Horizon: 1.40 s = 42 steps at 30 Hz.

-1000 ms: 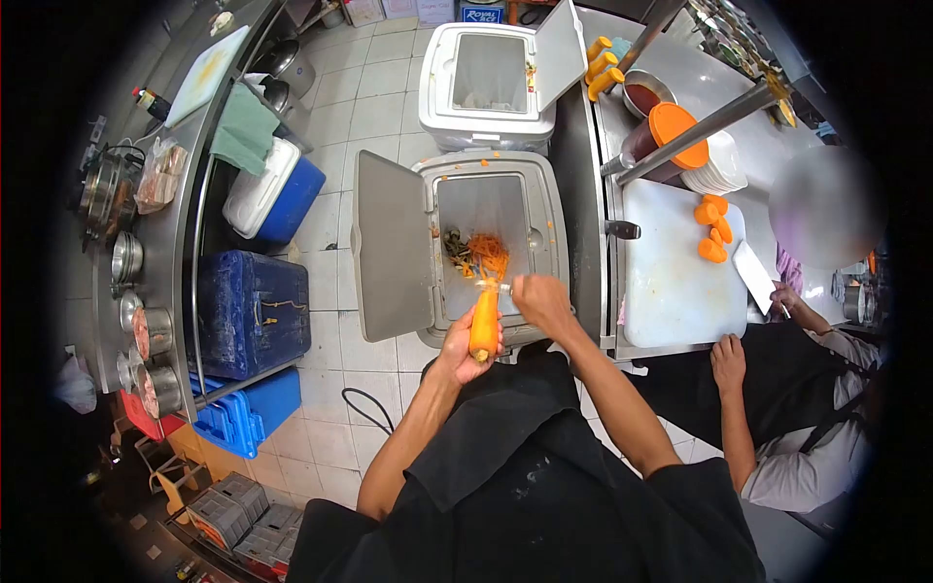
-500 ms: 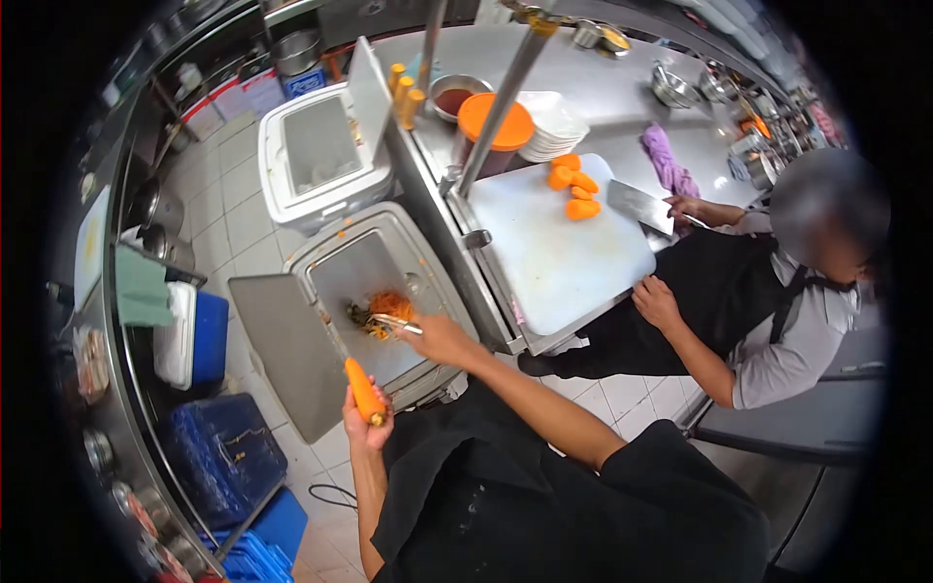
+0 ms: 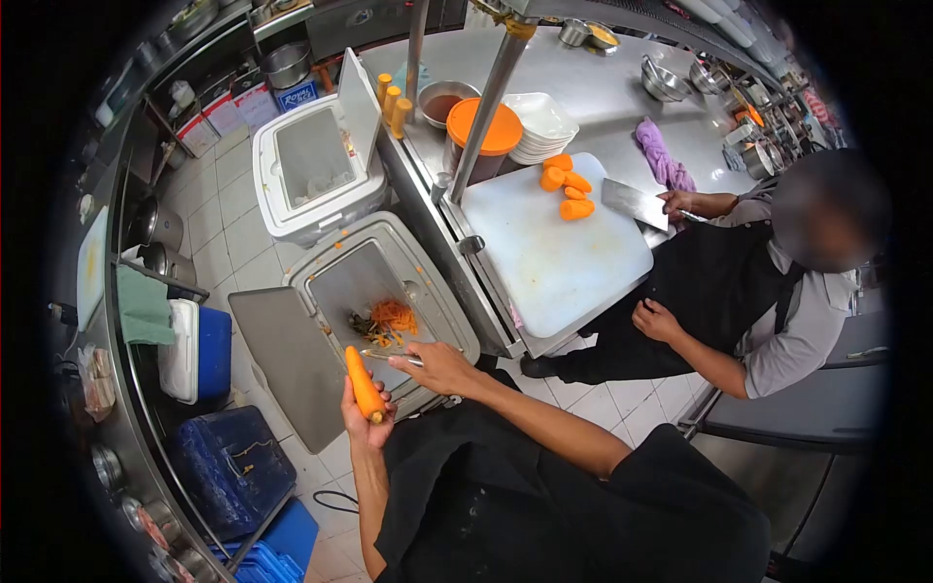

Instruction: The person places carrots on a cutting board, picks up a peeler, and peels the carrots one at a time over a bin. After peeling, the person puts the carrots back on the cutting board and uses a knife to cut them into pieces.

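My left hand point(image 3: 361, 420) is wrapped round the thick end of a peeled orange carrot point(image 3: 363, 384), whose narrow tip points away from me. Closed round the handle of a metal peeler point(image 3: 389, 357) is my right hand point(image 3: 445, 370). The peeler's front end is right beside the carrot's upper part. Beyond both hands stands a grey bin point(image 3: 450, 321) with its lid swung to the left. Orange shavings point(image 3: 394, 316) and darker scraps point(image 3: 363, 326) lie inside it.
A co-worker's hand point(image 3: 677, 205) holds a cleaver point(image 3: 637, 202) at a white cutting board point(image 3: 573, 272) bearing carrot pieces point(image 3: 576, 209). Behind the bin is a white container point(image 3: 264, 175). A metal post point(image 3: 486, 117) rises from the counter; a blue cooler point(image 3: 229, 466) sits left.
My right hand has drawn back and slightly right with the peeler, from over the bin's scraps to beside the carrot. The co-worker's free hand has lifted off the board's edge.
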Motion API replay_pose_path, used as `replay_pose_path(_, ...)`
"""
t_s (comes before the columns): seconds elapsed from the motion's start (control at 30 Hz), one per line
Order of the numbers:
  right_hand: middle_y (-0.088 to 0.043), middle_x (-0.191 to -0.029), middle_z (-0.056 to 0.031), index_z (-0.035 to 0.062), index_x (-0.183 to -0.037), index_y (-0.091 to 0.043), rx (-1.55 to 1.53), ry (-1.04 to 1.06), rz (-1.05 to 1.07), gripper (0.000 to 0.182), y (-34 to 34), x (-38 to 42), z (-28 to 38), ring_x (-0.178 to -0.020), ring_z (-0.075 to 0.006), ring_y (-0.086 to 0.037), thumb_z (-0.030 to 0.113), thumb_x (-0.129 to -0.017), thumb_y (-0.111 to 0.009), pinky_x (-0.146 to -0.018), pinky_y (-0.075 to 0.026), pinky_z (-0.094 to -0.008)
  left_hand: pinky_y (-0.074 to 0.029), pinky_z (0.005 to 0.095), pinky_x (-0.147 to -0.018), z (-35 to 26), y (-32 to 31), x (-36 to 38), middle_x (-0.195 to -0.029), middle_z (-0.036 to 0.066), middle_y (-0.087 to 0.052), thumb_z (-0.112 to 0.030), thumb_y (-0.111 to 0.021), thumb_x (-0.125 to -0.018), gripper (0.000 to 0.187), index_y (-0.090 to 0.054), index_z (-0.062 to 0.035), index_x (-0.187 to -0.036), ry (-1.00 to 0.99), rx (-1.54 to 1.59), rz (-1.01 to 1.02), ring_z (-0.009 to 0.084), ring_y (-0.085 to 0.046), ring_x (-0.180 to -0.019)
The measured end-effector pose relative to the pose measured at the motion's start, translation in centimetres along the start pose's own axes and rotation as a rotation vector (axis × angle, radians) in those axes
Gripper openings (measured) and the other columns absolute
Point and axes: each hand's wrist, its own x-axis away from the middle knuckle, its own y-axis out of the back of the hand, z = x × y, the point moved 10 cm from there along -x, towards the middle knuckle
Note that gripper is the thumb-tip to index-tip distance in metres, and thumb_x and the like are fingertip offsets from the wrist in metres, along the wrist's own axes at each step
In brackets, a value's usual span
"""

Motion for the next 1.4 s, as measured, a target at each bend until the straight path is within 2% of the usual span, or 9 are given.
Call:
replay_pose_path(0.2,-0.061,-0.07,-0.0226,0.0004,-0.087,-0.062,-0.056,-0.039,0.03,0.054,0.5,0.0,1.3,-0.069,-0.041,-0.061,0.051,-0.097,-0.046,-0.064,-0.046,-0.0472,-0.049,0.0289,-0.049,0.5,0.5,-1.2,-0.079,0.004,-0.057,-0.047,-0.043,-0.097,0.04,-0.055,-0.0109,-0.11,0.012,0.023,-0.013,0.0166,-0.056,-0.061)
replay_pose_path(0.27,-0.062,-0.073,-0.0238,-0.0009,-0.086,-0.06,-0.205,0.188,-0.137,0.049,0.9,0.1,2.2,-0.071,-0.0419,-0.061,0.041,-0.1,-0.04,-0.065,-0.045,-0.0491,-0.049,0.0296,-0.049,0.6,0.9,-1.8,-0.078,0.005,-0.057,-0.046,-0.043,-0.097,0.039,-0.055,-0.0113,-0.11,0.004,0.031,-0.013,0.0169,-0.057,-0.061)
replay_pose_path(0.4,-0.065,-0.075,-0.0211,0.0034,-0.083,-0.061,0.225,0.222,-0.072,0.038,-0.4,-0.3,1.4,-0.065,-0.0432,-0.06,0.025,-0.1,-0.035,-0.059,-0.048,-0.0508,-0.05,0.0322,-0.048,0.4,0.0,-1.7,-0.076,0.006,-0.058,-0.048,-0.044,-0.097,0.038,-0.055,-0.0128,-0.102,-0.011,0.006,0.048,0.0184,-0.058,-0.059)
replay_pose_path(0.47,-0.06,-0.065,-0.0234,0.0028,-0.071,-0.063,0.202,0.099,-0.101,0.046,1.4,0.4,3.4,-0.062,-0.042,-0.061,0.028,-0.099,-0.038,-0.057,-0.046,-0.052,-0.049,0.0321,-0.048,0.3,0.0,-2.0,-0.075,0.005,-0.058,-0.051,-0.042,-0.097,0.04,-0.054,-0.0133,-0.102,-0.048,-0.022,-0.022,0.0184,-0.057,-0.057)
replay_pose_path(0.7,-0.053,-0.053,-0.0238,0.0,-0.056,-0.059,0.345,0.267,-0.041,0.051,0.5,0.9,6.2,-0.049,-0.0414,-0.056,0.027,-0.097,-0.044,-0.052,-0.045,-0.0484,-0.049,0.0332,-0.05,0.5,-1.3,-1.9,-0.074,0.006,-0.058,-0.051,-0.036,-0.099,0.045,-0.055,-0.0113,-0.108,-0.014,0.013,-0.031,0.018,-0.057,-0.058)
replay_pose_path(1.13,-0.057,-0.058,-0.0258,-0.0031,-0.058,-0.057,0.285,0.404,0.083,0.044,-4.4,-2.4,5.4,-0.054,-0.0439,-0.057,0.021,-0.092,-0.044,-0.055,-0.043,-0.0532,-0.053,0.0331,-0.057,-2.6,-0.3,0.0,-0.08,0.008,-0.06,-0.045,-0.032,-0.102,0.047,-0.056,-0.0057,-0.115,-0.087,-0.192,-0.054,0.0174,-0.058,-0.065)
replay_pose_path(1.23,-0.06,-0.063,-0.0256,-0.0034,-0.062,-0.058,0.23,0.383,0.111,0.041,-6.0,-4.3,4.4,-0.056,-0.0438,-0.058,0.022,-0.091,-0.044,-0.058,-0.045,-0.0531,-0.053,0.032,-0.055,-3.7,0.7,0.4,-0.078,0.007,-0.059,-0.044,-0.031,-0.102,0.048,-0.055,-0.0043,-0.115,-0.082,-0.213,-0.1,0.0175,-0.059,-0.064)
replay_pose_path(1.3,-0.063,-0.073,-0.0262,-0.0032,-0.072,-0.062,0.506,0.343,0.1,0.037,-7.5,-7.1,1.8,-0.065,-0.0436,-0.062,0.024,-0.09,-0.043,-0.065,-0.049,-0.053,-0.053,0.0303,-0.052,-2.9,0.8,0.5,-0.077,0.008,-0.058,-0.044,-0.031,-0.102,0.048,-0.053,-0.0035,-0.118,-0.033,-0.24,-0.026,0.0176,-0.059,-0.06)
replay_pose_path(1.4,-0.063,-0.078,-0.0314,-0.0075,-0.074,-0.065,0.308,0.022,-0.071,0.055,-4.4,-11.0,-4.2,-0.074,-0.0506,-0.062,0.035,-0.096,-0.037,-0.073,-0.049,-0.0554,-0.053,0.0277,-0.052,-1.4,-0.1,1.8,-0.078,0.008,-0.058,-0.046,-0.033,-0.102,0.05,-0.05,-0.0025,-0.122,0.014,-0.181,0.055,0.0166,-0.059,-0.059)
